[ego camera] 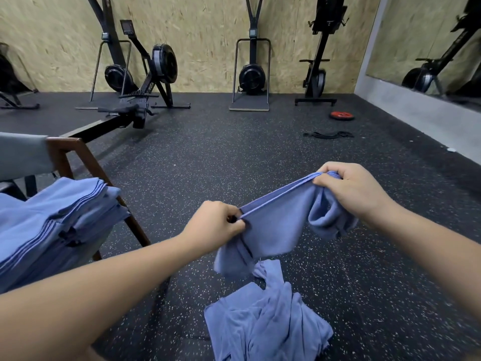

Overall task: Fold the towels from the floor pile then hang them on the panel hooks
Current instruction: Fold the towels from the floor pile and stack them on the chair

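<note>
Above the floor pile, left hand and right hand pinch the hem of one towel; folded towels sit on the chair.

Black rubber floor, speckled white. Bears a crumpled pile of blue towels in the near foreground. At left, supports a wooden-legged chair with a neat stack of folded blue towels on its seat. Farther back, carries a rowing machine, a red weight plate and, just nearer than the plate, a loose black band. Along the wall, more exercise machines on their bases.
</note>
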### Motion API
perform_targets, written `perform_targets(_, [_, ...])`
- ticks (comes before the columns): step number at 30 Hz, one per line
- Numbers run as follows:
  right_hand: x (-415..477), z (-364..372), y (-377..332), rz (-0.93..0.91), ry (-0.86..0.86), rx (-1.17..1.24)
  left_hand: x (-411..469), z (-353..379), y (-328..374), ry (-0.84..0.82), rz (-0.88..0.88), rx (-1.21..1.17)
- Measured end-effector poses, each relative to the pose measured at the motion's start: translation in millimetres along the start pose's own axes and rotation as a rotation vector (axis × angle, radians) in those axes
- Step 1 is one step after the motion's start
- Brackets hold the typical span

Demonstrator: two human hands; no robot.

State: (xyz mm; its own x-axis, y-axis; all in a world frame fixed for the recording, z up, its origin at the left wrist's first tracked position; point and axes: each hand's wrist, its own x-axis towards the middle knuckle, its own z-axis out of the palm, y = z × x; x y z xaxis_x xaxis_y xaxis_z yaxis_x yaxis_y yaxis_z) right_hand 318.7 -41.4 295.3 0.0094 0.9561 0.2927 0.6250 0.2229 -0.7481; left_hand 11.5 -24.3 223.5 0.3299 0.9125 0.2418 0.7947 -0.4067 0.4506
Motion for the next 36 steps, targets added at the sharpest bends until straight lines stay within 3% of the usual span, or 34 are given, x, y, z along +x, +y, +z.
perform_targets(7, [12, -8, 55, 0.113, 0.004, -0.142, 11, -26, -41, 0.001, -0.121, 0.102])
perform_targets(15, [14, -9, 85, 0.214, -0.031, -0.199, 9, -35, -67, -0.058, -0.062, 0.185])
perform_targets(22, [16, -7, 99, 0.253, -0.07, -0.255, 5, -45, -78, 0.051, -0.091, 0.081])
perform_targets(27, [18, -6, 107, 0.28, -0.084, -0.245, 1, -51, -82, -0.044, -0.117, -0.036])
perform_targets(36, [19, -1, 116, 0.327, -0.129, -0.232, -3, -52, -89, -0.047, -0.129, -0.105])
